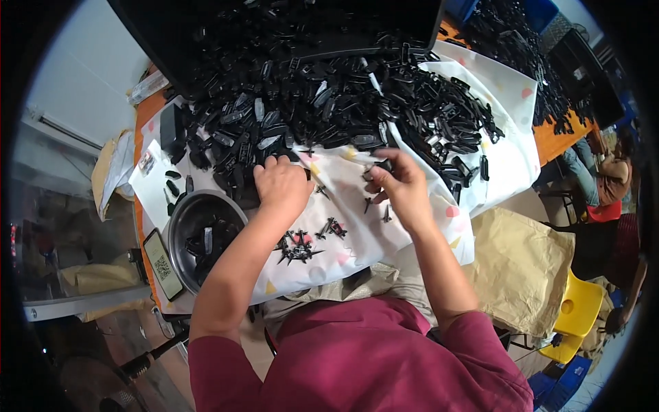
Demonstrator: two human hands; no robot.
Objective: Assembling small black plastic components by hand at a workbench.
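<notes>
A large heap of small black plastic parts (329, 113) covers the far side of the cloth-covered table. My left hand (283, 184) is at the heap's near edge, fingers curled down; a dark piece shows beside it, but what lies under the fingers is hidden. To its right, my right hand (405, 187) is raised a little over the cloth, with thumb and fingers pinching a small dark plastic part (382, 167). Small black spiky pieces (299, 253) lie in a loose cluster nearer to me, and a few more are scattered below my right hand.
A metal bowl (176, 237) with black parts stands at the left, beside a phone (163, 264). A big black bin (412, 27) is tipped behind the heap. Brown paper (525, 264) and a yellow stool (580, 309) are at the right; another person (604, 172) sits farther off.
</notes>
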